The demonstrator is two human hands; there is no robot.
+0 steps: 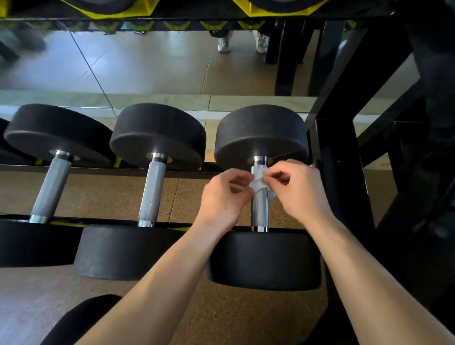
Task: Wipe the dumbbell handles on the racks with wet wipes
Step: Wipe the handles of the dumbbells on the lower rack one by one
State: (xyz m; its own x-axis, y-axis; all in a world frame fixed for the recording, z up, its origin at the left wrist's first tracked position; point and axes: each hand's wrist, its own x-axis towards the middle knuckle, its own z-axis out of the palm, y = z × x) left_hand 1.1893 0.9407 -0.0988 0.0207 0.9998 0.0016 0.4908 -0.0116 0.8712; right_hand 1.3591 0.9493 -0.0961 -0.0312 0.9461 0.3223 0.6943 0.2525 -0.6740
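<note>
Over right handle (259, 199): left hand (224, 198), right hand (296, 194) both pinch wipe (257, 182) (small, bunched). Risk: loose pinch, wipe slips off knurling.

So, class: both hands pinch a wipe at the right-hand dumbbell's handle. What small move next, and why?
Probably slide the wipe down the handle toward the near weight: the left hand and right hand pinch it near the far end, and the rest lies bare.

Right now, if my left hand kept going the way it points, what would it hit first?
Probably the rightmost dumbbell's handle: the left hand pinches the wet wipe right beside it, though depth is unclear.
</note>
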